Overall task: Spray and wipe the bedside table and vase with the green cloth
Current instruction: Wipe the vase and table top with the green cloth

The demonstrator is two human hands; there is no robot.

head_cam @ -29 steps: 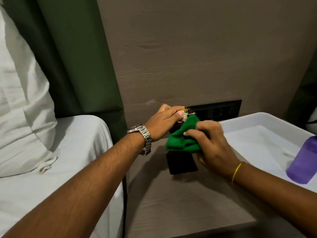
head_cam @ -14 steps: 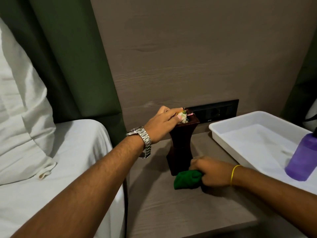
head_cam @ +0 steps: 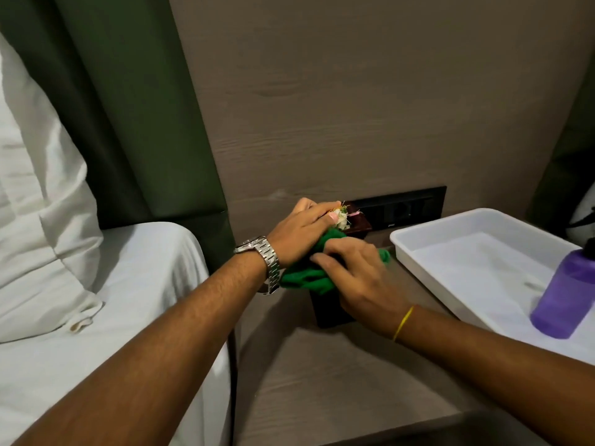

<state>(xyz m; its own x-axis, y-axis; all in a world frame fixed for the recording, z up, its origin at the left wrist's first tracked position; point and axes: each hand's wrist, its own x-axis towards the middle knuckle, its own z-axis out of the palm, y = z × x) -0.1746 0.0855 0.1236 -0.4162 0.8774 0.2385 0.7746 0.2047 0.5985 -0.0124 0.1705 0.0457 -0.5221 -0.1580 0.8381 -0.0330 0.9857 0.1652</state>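
Note:
A dark brown vase (head_cam: 328, 312) stands on the grey wooden bedside table (head_cam: 322, 381), with small flowers at its mouth. My left hand (head_cam: 301, 233), with a steel watch on the wrist, grips the vase's top. My right hand (head_cam: 357, 278) presses the bunched green cloth (head_cam: 306, 276) against the vase's upper body. The cloth and both hands hide most of the vase; only its base and one top corner show. A purple spray bottle (head_cam: 566, 294) stands in the white tray at the right.
The white plastic tray (head_cam: 450, 230) takes up the table's right side. A black socket panel (head_cam: 402, 206) is set in the wall behind the vase. A bed with white sheets and a pillow (head_cam: 42, 188) lies to the left, beside a green headboard.
My right hand has lifted the green cloth from the table at the vase's foot up to the vase's upper body. My left hand stays on the vase's top.

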